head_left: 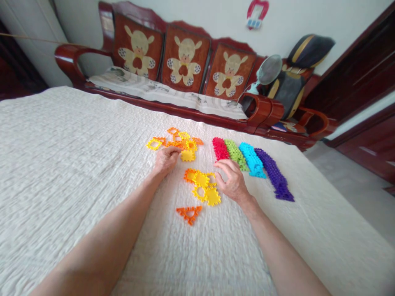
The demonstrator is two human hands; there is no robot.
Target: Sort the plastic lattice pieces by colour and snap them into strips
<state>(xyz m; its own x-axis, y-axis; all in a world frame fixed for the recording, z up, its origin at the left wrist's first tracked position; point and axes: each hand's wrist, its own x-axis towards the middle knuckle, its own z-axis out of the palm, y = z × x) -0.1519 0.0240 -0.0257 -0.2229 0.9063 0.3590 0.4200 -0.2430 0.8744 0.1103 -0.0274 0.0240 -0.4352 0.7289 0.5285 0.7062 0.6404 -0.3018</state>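
Note:
On a cream textured bedspread (pixel 77 164) lie toothed plastic building tiles. My left hand (pixel 166 159) rests with fingers curled at the edge of a loose pile of orange and yellow tiles (pixel 180 142), its fingertips pinching a yellow square tile (pixel 187 155). My right hand (pixel 232 181) has bent fingers touching the right side of a second cluster of yellow and orange tiles (pixel 203 186). An orange triangle tile (pixel 189 213) lies alone nearer to me. Sorted rows lie to the right: red (pixel 220 148), green (pixel 236 154), blue (pixel 253 159) and purple (pixel 274 172).
A dark wooden bench (pixel 185 109) with three bear-print cushions runs along the far side of the bed. A chair holding a bag (pixel 296 70) stands at the back right. The bed's right edge drops to the floor (pixel 354 193).

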